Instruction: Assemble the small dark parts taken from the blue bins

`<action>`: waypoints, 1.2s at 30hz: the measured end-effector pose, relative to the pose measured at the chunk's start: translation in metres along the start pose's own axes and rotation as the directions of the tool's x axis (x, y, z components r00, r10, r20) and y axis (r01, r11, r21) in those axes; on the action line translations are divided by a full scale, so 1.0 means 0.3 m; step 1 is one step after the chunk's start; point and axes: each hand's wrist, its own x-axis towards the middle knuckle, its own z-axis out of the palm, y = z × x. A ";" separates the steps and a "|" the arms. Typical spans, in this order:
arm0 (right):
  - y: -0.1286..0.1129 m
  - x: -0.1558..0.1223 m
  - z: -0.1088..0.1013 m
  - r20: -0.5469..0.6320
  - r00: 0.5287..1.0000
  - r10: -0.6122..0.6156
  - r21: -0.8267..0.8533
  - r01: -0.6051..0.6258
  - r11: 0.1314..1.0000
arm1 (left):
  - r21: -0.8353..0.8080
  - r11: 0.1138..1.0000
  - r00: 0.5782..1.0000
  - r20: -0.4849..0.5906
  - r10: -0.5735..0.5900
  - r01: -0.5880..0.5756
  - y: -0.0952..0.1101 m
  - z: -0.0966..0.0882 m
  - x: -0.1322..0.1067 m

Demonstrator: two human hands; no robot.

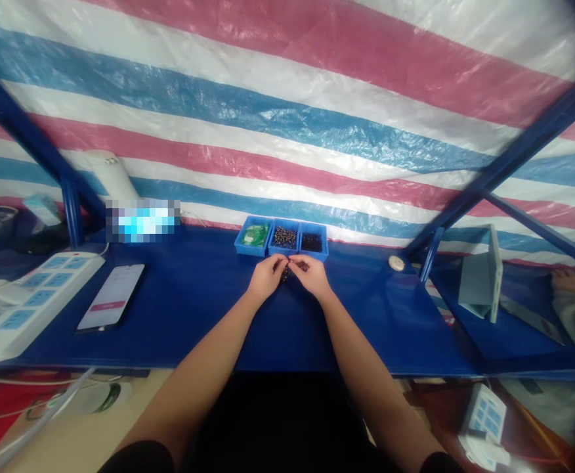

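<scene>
My left hand (266, 276) and my right hand (310, 274) meet over the blue table (193, 315), fingers pinched together. Between the fingertips hangs a small dark string of beads (286, 271); both hands grip it. Just beyond them stand three small blue bins in a row: the left bin (252, 238) holds something green, the middle bin (284, 238) holds brown beads, and the right bin (312, 242) holds dark beads.
A phone (111, 297) with a lit screen lies at the left, beside a white power strip (26, 303). A small round white object (396, 263) sits at the right. Blue frame struts (504, 164) cross in front of a striped tarp. Another person's hand (569, 281) shows far right.
</scene>
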 end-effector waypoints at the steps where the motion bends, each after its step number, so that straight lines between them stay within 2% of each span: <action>1: -0.002 0.000 -0.001 -0.004 1.000 -0.001 -0.002 0.001 1.000 | 0.003 1.000 1.000 0.001 -0.004 0.004 0.001 0.000 -0.001; 14: -0.005 0.000 -0.003 -0.011 1.000 0.015 0.018 -0.015 1.000 | -0.038 0.999 1.000 0.000 0.011 -0.011 -0.006 0.006 -0.002; 29: 0.006 0.003 -0.005 -0.023 1.000 -0.008 0.000 0.008 1.000 | -0.011 1.000 1.000 -0.022 0.008 -0.008 -0.004 0.010 -0.001; 36: 0.003 0.001 -0.005 0.002 1.000 -0.011 -0.002 0.011 1.000 | 0.002 1.000 1.000 0.001 0.003 -0.003 -0.001 0.004 0.001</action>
